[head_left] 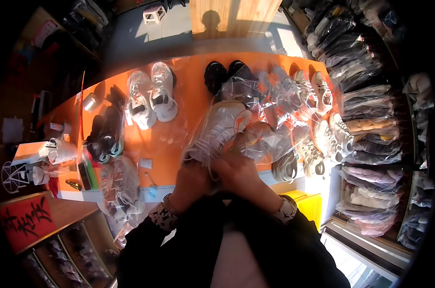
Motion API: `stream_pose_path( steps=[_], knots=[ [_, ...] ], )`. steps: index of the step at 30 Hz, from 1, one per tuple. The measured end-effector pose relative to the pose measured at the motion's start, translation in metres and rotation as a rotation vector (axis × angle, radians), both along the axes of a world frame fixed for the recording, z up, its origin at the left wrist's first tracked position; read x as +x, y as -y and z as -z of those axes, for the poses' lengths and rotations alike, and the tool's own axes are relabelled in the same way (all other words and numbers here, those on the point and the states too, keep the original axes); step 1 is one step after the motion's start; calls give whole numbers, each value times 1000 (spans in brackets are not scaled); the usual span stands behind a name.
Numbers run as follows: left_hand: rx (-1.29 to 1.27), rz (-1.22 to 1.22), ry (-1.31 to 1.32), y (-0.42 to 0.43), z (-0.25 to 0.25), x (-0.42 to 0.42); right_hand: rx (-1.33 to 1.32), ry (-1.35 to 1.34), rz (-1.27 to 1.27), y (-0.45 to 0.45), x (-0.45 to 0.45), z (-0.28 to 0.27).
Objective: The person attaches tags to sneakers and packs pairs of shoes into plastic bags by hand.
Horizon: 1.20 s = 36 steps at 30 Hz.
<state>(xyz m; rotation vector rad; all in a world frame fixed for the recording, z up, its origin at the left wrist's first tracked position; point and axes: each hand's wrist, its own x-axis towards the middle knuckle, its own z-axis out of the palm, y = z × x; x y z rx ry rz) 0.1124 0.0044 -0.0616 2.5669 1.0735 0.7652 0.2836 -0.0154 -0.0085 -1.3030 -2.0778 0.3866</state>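
Observation:
At the near edge of the orange table, both hands are closed on a clear plastic bag (198, 144). White laced sneakers (222, 122) show through its plastic, toes pointing away from me. My left hand (193, 178) grips the gathered near end of the bag, its fingertips partly hidden. Beside it, my right hand (237, 169) pinches the same end, with the knuckles facing up. Just right of the hands lies another plastic-wrapped shoe (260, 141), its outline blurred by glare.
White sneakers (162, 93) stand at the far left of the orange table (172, 139). Dark shoes (104, 132) and bagged shoes (121, 182) lie further left. Light sneakers (330, 139) line the right side. Shelves of bagged items (368, 129) rise at right; a yellow bin (306, 206) sits below.

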Motion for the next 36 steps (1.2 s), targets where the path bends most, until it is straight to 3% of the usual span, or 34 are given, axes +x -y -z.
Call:
stream_pose_path(
  steps=[3,5,9,12,15,17,20,23,26,28,30,31,32,34,35,36],
  knots=[
    [-134,-76,66,-7,-7,-2,48,-24,10,6,1,-2],
    [11,-110,112,-4,-8,2,62,-19,48,7,-1,-5],
    [24,-50,170,4,-5,23,109,109,-49,-3,-11,-13],
    [-14,-119,124,6,7,25,104,220,-115,-1,-9,-16],
    [-130,-153,-80,-3,6,14,106,279,-143,13,-7,-16],
    [-189,-307,228,-3,15,10,81,325,-151,14,-7,-16],
    [-250,-312,333,3,5,11,189,212,-88,11,-18,-17],
    [-142,-349,268,11,45,8,255,228,-213,5,-35,-24],
    [37,-407,182,10,99,2,208,415,-311,9,-39,-24],
    [99,-425,150,3,80,-4,237,303,-251,13,-30,-22],
    [-668,-209,634,-10,14,-10,368,253,-151,17,-19,-26],
    [-669,-214,634,-12,15,-15,493,202,-49,19,-15,-29],
    [-749,-191,792,-13,17,-20,490,199,-55,19,-12,-31],
    [-804,-133,799,-16,32,-38,377,8,195,17,-9,-34],
    [-831,-104,802,-17,39,-46,377,3,192,15,-8,-33],
    [-473,-79,545,-22,39,-48,347,-1,246,13,-8,-31]
  ],
)
